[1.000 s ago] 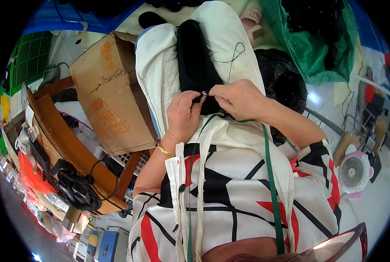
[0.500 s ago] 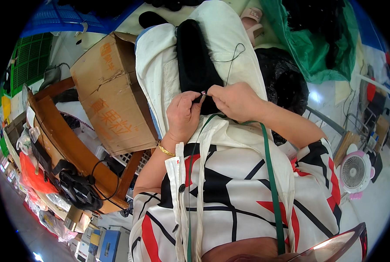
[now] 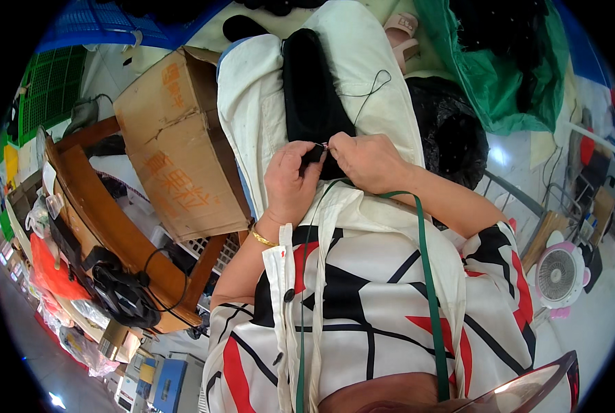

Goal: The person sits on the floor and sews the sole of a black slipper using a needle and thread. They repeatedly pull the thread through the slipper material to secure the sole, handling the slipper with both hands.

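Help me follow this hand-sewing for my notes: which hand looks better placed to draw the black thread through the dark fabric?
Probably the right hand: its fingertips pinch at the stitch point, and the loose black thread loops away on its side. The left hand is busy pinching the black fabric steady on the lap.

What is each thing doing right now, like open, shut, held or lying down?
Black cloth: lying on the lap, lower end pinched.
Left hand: shut on the black cloth.
Right hand: fingers pinched at the cloth.
Black thread: slack, looping.
Cardboard box: flaps open.
Small fan: upright.
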A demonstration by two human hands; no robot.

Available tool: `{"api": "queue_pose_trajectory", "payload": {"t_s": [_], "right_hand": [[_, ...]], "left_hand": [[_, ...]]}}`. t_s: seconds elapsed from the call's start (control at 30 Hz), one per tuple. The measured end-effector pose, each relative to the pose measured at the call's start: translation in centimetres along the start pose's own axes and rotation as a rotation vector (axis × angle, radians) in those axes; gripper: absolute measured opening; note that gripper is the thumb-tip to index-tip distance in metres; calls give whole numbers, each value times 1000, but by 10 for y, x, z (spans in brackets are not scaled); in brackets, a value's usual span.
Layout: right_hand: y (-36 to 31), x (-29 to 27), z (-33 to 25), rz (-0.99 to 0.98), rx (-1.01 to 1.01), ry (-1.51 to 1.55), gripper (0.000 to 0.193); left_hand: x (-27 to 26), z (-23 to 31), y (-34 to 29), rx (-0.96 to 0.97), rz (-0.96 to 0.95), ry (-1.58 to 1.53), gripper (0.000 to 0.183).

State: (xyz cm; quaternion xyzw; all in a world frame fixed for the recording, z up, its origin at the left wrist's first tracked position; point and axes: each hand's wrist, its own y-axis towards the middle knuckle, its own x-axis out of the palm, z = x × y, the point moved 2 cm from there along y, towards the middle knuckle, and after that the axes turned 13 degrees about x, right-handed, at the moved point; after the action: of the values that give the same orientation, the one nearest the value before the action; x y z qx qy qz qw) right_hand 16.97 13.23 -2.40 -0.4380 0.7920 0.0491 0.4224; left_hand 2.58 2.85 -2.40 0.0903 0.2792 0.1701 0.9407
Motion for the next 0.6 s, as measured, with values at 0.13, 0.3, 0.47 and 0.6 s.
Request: {"api": "queue_pose_trajectory", "payload": {"t_s": [0.13, 0.3, 0.47, 0.6], "right_hand": [[0, -1, -1, 14, -26, 38, 15], [2, 1, 0, -42, 49, 91, 17], [12, -10, -9, -135, 219, 326, 16], [21, -8, -13, -126, 189, 411, 18]], "left_hand": [[0, -3, 0, 54, -2, 30, 24], [1, -7, -2, 89, 1, 9, 23], [2, -5, 0, 142, 16, 4, 25], [2, -9, -2, 160, 14, -11, 30]]}}
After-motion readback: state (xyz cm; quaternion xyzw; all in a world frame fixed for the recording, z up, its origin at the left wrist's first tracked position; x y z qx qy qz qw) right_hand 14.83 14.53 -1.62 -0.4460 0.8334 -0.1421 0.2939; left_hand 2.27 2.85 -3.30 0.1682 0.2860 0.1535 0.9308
